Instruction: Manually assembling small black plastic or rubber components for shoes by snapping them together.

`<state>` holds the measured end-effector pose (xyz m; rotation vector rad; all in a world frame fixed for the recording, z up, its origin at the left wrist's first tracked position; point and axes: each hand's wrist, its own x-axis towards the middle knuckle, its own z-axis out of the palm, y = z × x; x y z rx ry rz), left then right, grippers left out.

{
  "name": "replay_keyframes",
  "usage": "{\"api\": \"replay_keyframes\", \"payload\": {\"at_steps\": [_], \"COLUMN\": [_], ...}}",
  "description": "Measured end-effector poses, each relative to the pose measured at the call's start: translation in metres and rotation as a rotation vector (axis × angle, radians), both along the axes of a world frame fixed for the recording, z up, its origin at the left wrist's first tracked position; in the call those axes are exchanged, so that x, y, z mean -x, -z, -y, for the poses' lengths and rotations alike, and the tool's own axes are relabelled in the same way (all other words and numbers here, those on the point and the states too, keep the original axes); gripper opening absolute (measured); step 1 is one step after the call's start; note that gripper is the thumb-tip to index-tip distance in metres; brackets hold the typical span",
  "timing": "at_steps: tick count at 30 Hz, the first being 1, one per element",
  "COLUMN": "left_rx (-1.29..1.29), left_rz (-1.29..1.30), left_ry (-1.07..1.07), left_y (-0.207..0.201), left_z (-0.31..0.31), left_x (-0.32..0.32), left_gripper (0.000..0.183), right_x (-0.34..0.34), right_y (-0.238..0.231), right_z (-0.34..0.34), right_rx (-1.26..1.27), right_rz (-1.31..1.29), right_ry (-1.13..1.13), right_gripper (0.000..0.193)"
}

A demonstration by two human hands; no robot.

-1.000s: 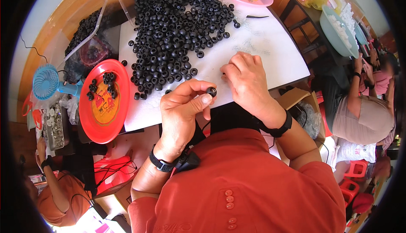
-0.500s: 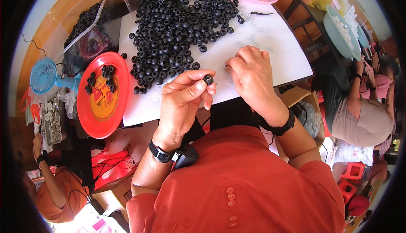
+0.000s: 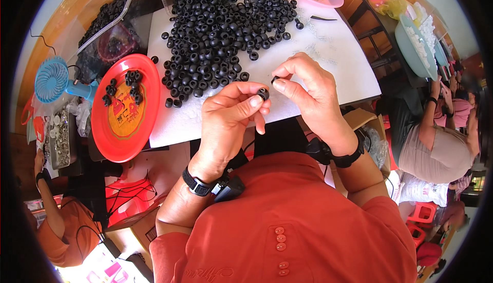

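Observation:
Between the thumb and fingers of my left hand (image 3: 226, 116) is a round black bead-like part (image 3: 263, 93) with a hole, its open end facing up. My right hand (image 3: 314, 98) pinches a small dark piece (image 3: 275, 79) between thumb and forefinger; its exact kind is too small to make out. The two pieces are close but apart, just over the near edge of the white table (image 3: 354, 72). Beyond my hands a large heap of similar black parts (image 3: 221, 31) covers the table.
At left stands a red plate (image 3: 114, 151) with several black clusters, beside a blue fan (image 3: 51, 79) and a metal tray of small parts (image 3: 61, 144). A pink dish (image 3: 328, 1) and a thin black tool (image 3: 323, 19) lie at the far right. Other people sit on both sides.
My right hand has turned, so its thumb and the small dark piece now show. My left hand still holds the black part, slightly further right in the picture. The whole view has shifted a little.

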<state>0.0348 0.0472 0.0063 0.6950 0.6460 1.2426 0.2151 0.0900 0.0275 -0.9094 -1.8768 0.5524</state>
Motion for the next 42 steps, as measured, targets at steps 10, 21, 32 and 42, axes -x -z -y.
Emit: {"api": "replay_keyframes", "payload": {"at_steps": [10,21,32,42], "left_rx": [0.012,0.036,0.012,0.031], "left_rz": [-0.039,-0.105,-0.153,-0.12], "left_ry": [-0.024,-0.046,-0.06,-0.013], "left_y": [0.001,-0.003,0.001,-0.003], "left_z": [0.001,0.004,0.008,0.0], "left_x": [-0.006,-0.007,-0.011,-0.006], "left_gripper": [0.016,0.013,0.013,0.014], "right_x": [0.006,0.005,-0.002,0.001], "right_y": [-0.008,0.003,-0.014,0.004], "right_z": [0.005,0.015,0.016,0.016], "right_rx": [0.017,-0.141,-0.291,0.3], "right_rz": [0.025,0.065,0.319,-0.336], "right_ry": [-0.088,-0.039,-0.057,-0.293], "right_gripper": [0.011,0.009,0.017,0.008]}}
